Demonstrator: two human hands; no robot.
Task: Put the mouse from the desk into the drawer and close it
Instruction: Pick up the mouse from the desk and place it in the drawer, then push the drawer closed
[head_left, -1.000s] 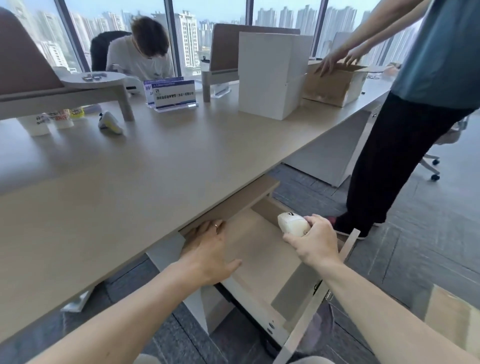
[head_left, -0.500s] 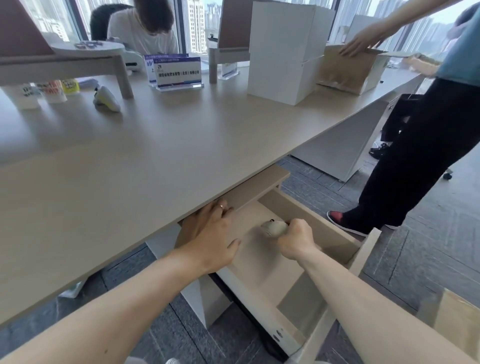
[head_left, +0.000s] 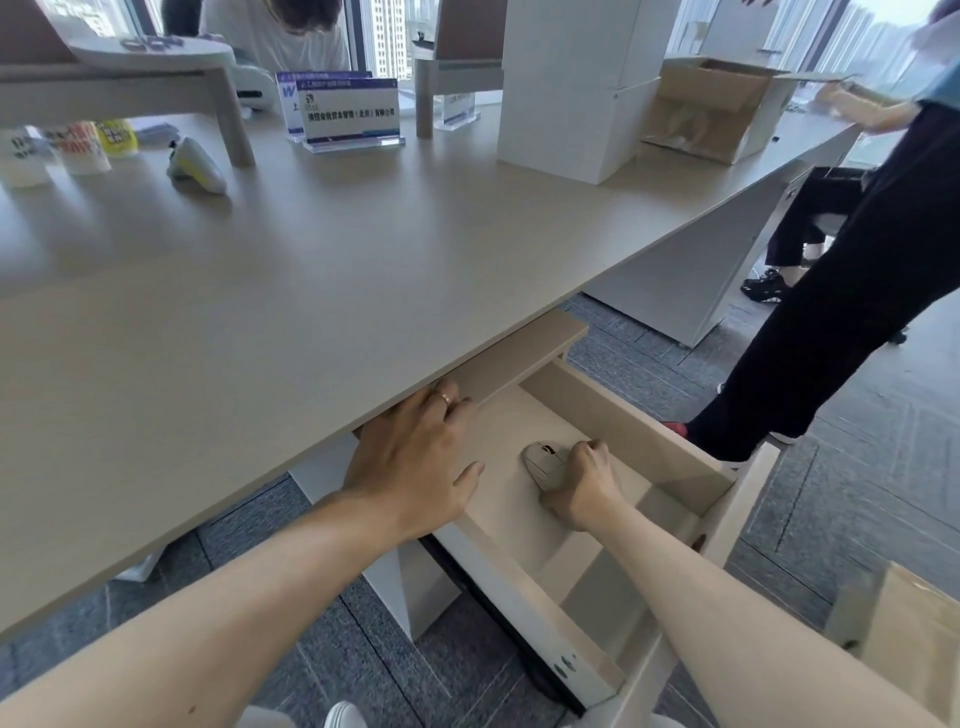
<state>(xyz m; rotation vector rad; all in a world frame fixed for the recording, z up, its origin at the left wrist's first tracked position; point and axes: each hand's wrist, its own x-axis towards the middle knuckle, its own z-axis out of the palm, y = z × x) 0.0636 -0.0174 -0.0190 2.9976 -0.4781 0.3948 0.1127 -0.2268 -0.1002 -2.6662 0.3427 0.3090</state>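
Note:
A white mouse (head_left: 541, 462) rests on the floor of the pulled-out beige drawer (head_left: 618, 415) under the desk (head_left: 291, 291). My right hand (head_left: 584, 486) is inside the drawer, its fingers still curled around the mouse's right side. My left hand (head_left: 415, 457) lies flat with spread fingers against the drawer's left side, just below the desk's front edge; a ring is on one finger. The drawer's front panel (head_left: 737, 525) juts out toward me at the lower right.
A person in black trousers (head_left: 831, 312) stands close to the drawer's right side, with a foot beside it. On the desk are white boxes (head_left: 576, 88), an open cardboard box (head_left: 711, 114), a sign holder (head_left: 348, 114), a second white mouse (head_left: 200, 165) and cups. Another person sits behind the desk.
My right hand went down from above the drawer's edge into the drawer and set the mouse on its floor. My left hand stayed at the drawer's left side. The view moved closer.

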